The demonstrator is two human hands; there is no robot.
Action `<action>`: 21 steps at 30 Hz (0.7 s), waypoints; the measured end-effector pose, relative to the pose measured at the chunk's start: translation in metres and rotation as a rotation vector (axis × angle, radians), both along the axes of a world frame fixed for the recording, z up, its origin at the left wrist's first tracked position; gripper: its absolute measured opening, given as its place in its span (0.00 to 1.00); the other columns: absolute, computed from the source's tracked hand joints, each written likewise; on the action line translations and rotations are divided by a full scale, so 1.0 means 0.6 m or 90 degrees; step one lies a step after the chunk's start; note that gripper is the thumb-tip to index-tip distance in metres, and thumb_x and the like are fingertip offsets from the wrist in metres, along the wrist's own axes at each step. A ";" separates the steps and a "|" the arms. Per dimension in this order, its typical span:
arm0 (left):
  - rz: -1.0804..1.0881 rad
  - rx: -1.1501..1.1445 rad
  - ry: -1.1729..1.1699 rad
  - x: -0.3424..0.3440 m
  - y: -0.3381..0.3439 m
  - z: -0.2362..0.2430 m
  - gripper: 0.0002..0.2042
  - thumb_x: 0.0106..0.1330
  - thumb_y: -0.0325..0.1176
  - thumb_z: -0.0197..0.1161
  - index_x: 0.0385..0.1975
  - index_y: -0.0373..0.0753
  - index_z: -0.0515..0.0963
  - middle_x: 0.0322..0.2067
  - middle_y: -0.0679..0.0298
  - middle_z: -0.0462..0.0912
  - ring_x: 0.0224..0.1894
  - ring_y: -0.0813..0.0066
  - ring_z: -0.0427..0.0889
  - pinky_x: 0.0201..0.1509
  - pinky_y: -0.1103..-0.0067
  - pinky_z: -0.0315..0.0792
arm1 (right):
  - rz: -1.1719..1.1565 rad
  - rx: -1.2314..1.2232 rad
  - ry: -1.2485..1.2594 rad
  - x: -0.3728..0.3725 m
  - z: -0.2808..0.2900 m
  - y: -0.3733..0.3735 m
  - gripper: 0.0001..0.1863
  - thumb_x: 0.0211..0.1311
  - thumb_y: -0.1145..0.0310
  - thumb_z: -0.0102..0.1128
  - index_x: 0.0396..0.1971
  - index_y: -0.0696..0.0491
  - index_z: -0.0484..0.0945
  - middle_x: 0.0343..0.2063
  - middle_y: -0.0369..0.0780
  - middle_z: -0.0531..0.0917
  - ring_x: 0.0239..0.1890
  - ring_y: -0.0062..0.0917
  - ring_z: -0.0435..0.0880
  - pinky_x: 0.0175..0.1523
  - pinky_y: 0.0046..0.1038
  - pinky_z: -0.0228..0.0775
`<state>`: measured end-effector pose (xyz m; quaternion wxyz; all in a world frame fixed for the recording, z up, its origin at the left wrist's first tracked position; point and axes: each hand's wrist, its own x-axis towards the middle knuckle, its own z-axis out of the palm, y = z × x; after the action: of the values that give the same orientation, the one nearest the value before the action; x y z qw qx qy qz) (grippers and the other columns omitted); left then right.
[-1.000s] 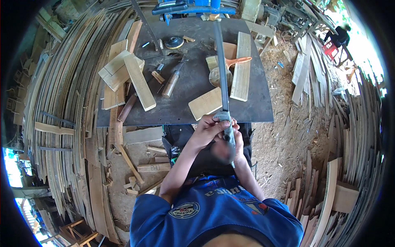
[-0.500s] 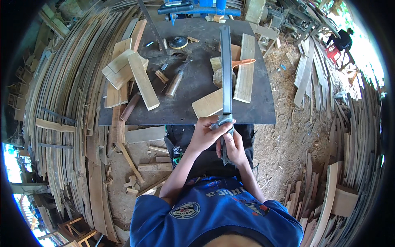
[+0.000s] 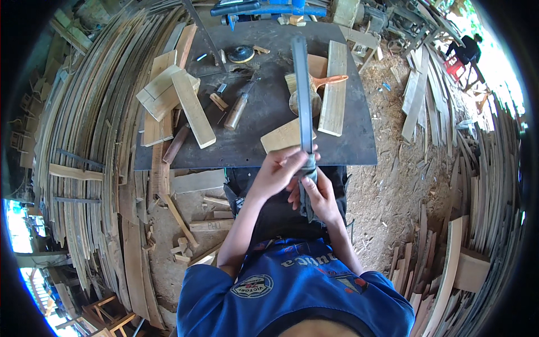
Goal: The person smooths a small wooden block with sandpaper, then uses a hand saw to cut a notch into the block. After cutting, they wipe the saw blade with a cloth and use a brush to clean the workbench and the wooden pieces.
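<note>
A long, flat grey metal bar (image 3: pixel 304 101) points away from me over the table. My left hand (image 3: pixel 281 173) is closed round its near end, just off the table's front edge. Below that, my right hand (image 3: pixel 321 197) grips a grey-green piece (image 3: pixel 305 206), maybe a rag, at the bar's lower end; fingers hide much of it. Beneath the bar lie a wood block (image 3: pixel 282 136), a round tin (image 3: pixel 313 104) and a paintbrush (image 3: pixel 330 80) with an orange handle. A pale board (image 3: pixel 333 90) rests to the right.
On the dark table (image 3: pixel 247 151), a wooden-handled tool (image 3: pixel 236 111), a black disc (image 3: pixel 241 54) and stacked boards (image 3: pixel 193 109) sit left of the bar. Long planks (image 3: pixel 95 146) line the left side. A person (image 3: pixel 466 50) is at the far right. Offcuts (image 3: pixel 210 225) lie on the floor.
The bar's far end has swung slightly left. My left hand has turned a little over the bar's near end, and my right hand has shifted slightly right.
</note>
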<state>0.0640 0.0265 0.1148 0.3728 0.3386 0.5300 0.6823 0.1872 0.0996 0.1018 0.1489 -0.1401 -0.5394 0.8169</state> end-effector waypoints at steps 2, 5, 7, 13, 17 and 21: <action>0.102 0.002 0.055 -0.020 0.013 -0.025 0.20 0.67 0.44 0.44 0.45 0.34 0.74 0.40 0.59 0.79 0.45 0.69 0.75 0.53 0.72 0.64 | -0.038 0.085 -0.079 0.000 -0.014 0.016 0.12 0.66 0.65 0.43 0.39 0.60 0.65 0.25 0.40 0.77 0.19 0.18 0.76 0.21 0.18 0.68; 0.287 -0.263 0.586 -0.058 0.028 -0.091 0.25 0.60 0.49 0.51 0.49 0.35 0.69 0.45 0.52 0.73 0.51 0.59 0.69 0.57 0.67 0.58 | -0.111 0.409 -0.258 0.005 -0.051 0.048 0.13 0.62 0.68 0.47 0.42 0.60 0.64 0.15 0.47 0.76 0.15 0.34 0.77 0.20 0.30 0.68; 0.311 -0.440 0.762 -0.056 0.028 -0.134 0.29 0.55 0.51 0.56 0.52 0.35 0.65 0.48 0.50 0.68 0.53 0.55 0.65 0.58 0.64 0.54 | -0.136 0.606 -0.256 0.021 -0.080 0.058 0.15 0.61 0.69 0.47 0.45 0.59 0.62 0.16 0.50 0.76 0.18 0.43 0.76 0.22 0.38 0.68; 0.346 -0.318 0.738 -0.060 0.027 -0.170 0.31 0.53 0.45 0.56 0.54 0.34 0.60 0.49 0.51 0.66 0.54 0.55 0.63 0.60 0.61 0.51 | -0.035 0.687 -0.342 0.044 -0.072 0.041 0.19 0.60 0.70 0.47 0.50 0.57 0.60 0.17 0.53 0.75 0.22 0.48 0.76 0.25 0.44 0.67; 0.388 -0.166 0.462 -0.072 0.019 -0.179 0.23 0.57 0.34 0.51 0.53 0.32 0.62 0.50 0.52 0.66 0.55 0.58 0.64 0.61 0.67 0.53 | -0.014 0.683 -0.375 0.042 -0.072 0.034 0.20 0.59 0.70 0.48 0.52 0.56 0.61 0.19 0.54 0.76 0.23 0.48 0.76 0.26 0.45 0.66; 0.449 0.061 0.057 -0.102 -0.008 -0.197 0.19 0.61 0.28 0.43 0.52 0.29 0.63 0.51 0.54 0.68 0.55 0.67 0.66 0.61 0.74 0.57 | -0.028 0.707 -0.386 0.040 -0.085 0.032 0.20 0.59 0.71 0.48 0.51 0.56 0.61 0.18 0.53 0.76 0.23 0.48 0.76 0.26 0.44 0.67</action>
<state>0.0030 0.0218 -0.0034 0.0744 0.1810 0.5975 0.7776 0.2113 0.1191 0.0507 0.0564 -0.2780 -0.8982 0.3357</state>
